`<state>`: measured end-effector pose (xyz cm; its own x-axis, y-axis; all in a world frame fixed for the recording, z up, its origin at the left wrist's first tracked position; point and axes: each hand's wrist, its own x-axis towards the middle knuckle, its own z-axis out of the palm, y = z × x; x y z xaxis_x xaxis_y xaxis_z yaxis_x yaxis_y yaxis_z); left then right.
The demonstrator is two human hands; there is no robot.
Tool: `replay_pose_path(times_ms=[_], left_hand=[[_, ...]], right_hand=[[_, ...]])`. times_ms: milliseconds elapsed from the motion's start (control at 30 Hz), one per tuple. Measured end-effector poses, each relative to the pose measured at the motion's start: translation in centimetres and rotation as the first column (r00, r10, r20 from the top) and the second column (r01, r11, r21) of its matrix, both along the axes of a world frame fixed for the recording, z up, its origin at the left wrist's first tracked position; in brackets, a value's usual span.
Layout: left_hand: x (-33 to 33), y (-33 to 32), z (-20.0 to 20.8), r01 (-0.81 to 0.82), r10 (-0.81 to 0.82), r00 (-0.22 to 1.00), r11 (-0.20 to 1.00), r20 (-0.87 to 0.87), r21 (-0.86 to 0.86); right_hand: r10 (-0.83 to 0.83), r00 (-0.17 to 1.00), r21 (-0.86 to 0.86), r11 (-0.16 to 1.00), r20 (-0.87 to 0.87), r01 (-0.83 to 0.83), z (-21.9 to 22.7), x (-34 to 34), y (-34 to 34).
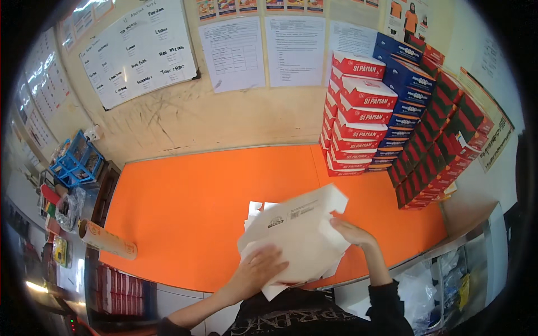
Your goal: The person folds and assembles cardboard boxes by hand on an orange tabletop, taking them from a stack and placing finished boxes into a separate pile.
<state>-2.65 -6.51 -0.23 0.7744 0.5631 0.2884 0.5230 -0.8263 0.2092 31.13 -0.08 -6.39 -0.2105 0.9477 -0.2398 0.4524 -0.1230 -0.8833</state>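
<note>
A white cardboard box blank [305,224], partly folded with small dark print on its face, is tilted above the near edge of the orange table [185,207]. My left hand [259,271] lies over its lower left part, fingers bent against the board and thumb side hard to see. At the right, my right hand [352,232] grips the side flap by its edge. More white cardboard pieces [262,208] show beneath and behind the blank, mostly covered by it.
Tall stacks of red-and-white boxes [361,131], blue boxes [404,89] and dark red-black boxes [443,140] stand at the back right against the wall. A brown paper-like roll [109,239] lies at the table's left edge. A blue basket [78,159] sits beyond it.
</note>
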Motion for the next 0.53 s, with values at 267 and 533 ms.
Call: replay_pose_path(times_ms=[267, 533], left_hand=[[1.9, 0.5, 3.5, -0.142, 0.127, 0.99, 0.9, -0.064, -0.413], [2.1, 1.7, 4.4, 0.129, 0.168, 0.965, 0.368, 0.202, -0.921]], right_hand=[[0.201, 0.927, 0.283, 0.953, -0.316, -0.11, 6.5, -8.4, -5.0], [0.248, 0.921, 0.81, 0.443, 0.301, -0.384, 12.9, -9.2, -4.2]])
